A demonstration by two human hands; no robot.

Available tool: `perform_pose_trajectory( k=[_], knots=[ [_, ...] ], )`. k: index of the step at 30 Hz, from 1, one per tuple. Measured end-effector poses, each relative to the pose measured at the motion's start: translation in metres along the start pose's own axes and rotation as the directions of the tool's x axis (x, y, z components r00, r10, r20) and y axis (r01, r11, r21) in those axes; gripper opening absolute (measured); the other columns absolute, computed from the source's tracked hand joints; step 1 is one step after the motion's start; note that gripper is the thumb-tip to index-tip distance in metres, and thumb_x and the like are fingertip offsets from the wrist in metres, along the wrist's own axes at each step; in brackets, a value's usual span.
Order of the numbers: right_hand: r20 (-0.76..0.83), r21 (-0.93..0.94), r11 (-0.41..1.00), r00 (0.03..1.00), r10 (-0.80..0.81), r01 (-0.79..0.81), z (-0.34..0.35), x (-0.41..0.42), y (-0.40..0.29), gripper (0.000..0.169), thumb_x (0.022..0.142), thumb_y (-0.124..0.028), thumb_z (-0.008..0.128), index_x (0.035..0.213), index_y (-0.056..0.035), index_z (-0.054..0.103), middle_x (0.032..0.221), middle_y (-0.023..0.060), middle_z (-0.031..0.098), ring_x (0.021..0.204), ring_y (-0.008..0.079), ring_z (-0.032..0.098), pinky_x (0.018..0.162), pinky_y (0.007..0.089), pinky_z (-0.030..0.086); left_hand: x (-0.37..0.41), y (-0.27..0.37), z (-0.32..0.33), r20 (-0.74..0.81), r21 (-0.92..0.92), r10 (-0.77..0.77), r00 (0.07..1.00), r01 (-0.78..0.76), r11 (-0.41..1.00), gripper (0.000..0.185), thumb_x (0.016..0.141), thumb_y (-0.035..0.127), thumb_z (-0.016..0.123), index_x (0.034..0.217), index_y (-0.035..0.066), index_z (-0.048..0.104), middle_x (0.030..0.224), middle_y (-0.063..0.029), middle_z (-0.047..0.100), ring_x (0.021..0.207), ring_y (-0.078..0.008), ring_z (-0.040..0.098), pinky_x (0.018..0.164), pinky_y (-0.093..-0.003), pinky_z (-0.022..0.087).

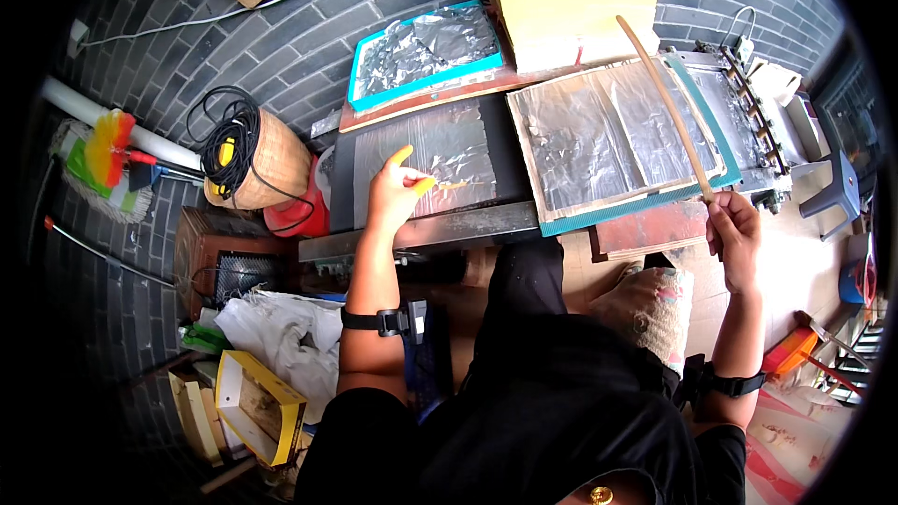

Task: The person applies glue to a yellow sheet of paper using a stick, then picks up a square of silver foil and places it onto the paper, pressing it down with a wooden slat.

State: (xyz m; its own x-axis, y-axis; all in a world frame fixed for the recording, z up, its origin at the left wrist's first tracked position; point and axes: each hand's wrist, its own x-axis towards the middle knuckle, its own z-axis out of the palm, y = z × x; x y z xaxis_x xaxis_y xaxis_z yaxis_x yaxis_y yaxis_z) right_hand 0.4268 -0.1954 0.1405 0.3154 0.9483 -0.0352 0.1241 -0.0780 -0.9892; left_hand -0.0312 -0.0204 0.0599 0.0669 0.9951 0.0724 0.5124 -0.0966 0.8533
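My right hand [732, 233] grips the lower end of a long, thin, curved wooden stick [663, 95], whose upper part passes over a square of wrinkled silvery film [589, 133] on a paper-edged sheet. Below that sheet lies a green ribbed mat [603, 209]. My left hand [398, 191] wears yellow covers on two fingertips. It is over a thin translucent film sheet [463, 147] on a black work surface [501, 147]. A thin light-coloured strip [450, 185] shows beside its fingertips; whether the fingers pinch it is unclear.
Behind the work surface, a blue-rimmed tray [426, 56] of crumpled silvery foil stands beside a tall yellow paper stack [572, 0]. To the left is a woven basket [277, 158] with coiled black cable. A metal frame [751, 112] stands at the right, near a grey-blue stool [831, 196].
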Motion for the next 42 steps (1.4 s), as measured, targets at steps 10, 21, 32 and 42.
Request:
perform_pose_trajectory(
  k=[10,21,32,42],
  knots=[
    [-0.033,0.037,0.999,0.999,-0.013,0.014,0.001,-0.004,0.001,0.009,0.093,-0.009,0.049,0.094,-0.0043,0.056,0.061,-0.0017,0.052,0.044,0.0024,0.038,0.041,0.0165,0.028,0.006,0.009,-0.005,0.094,-0.543,-0.132,0.987,0.162,0.824,0.038,0.086,0.005,0.064,0.123,0.000,0.054,0.098,-0.0090,0.065,0.082,-0.0142,0.061,0.072,-0.0269,0.049],
    [-0.058,0.429,0.901,0.997,-0.051,0.071,-0.023,-0.004,0.004,0.018,0.095,-0.010,0.050,0.110,-0.0021,0.054,0.063,-0.0025,0.047,0.051,0.0039,0.038,0.045,0.0177,0.028,0.026,0.036,-0.020,0.220,-0.478,-0.185,0.958,0.271,0.835,0.034,0.087,0.006,0.061,0.120,-0.002,0.055,0.098,-0.0110,0.066,0.081,-0.0153,0.064,0.067,-0.0242,0.049],
    [0.044,0.317,0.948,0.998,-0.054,0.037,0.007,0.005,-0.012,0.035,0.082,0.002,0.047,0.117,0.0038,0.049,0.068,0.0052,0.055,0.054,0.0090,0.048,0.048,0.0190,0.038,0.175,0.003,-0.085,-0.218,0.401,0.076,0.973,0.019,0.916,0.042,0.079,0.007,0.059,0.119,-0.005,0.057,0.112,-0.0204,0.064,0.098,-0.0301,0.065,0.085,-0.0347,0.050],
    [0.013,0.253,0.967,1.000,-0.027,0.023,0.012,0.009,-0.015,0.032,0.083,0.001,0.048,0.116,0.0043,0.048,0.067,0.0033,0.054,0.053,0.0063,0.047,0.046,0.0173,0.037,0.203,0.030,-0.079,0.184,0.510,0.143,0.972,-0.219,0.832,0.061,0.068,-0.015,0.048,0.124,0.008,0.060,0.107,-0.0135,0.068,0.102,-0.0277,0.063,0.088,-0.0326,0.047]
  ],
)
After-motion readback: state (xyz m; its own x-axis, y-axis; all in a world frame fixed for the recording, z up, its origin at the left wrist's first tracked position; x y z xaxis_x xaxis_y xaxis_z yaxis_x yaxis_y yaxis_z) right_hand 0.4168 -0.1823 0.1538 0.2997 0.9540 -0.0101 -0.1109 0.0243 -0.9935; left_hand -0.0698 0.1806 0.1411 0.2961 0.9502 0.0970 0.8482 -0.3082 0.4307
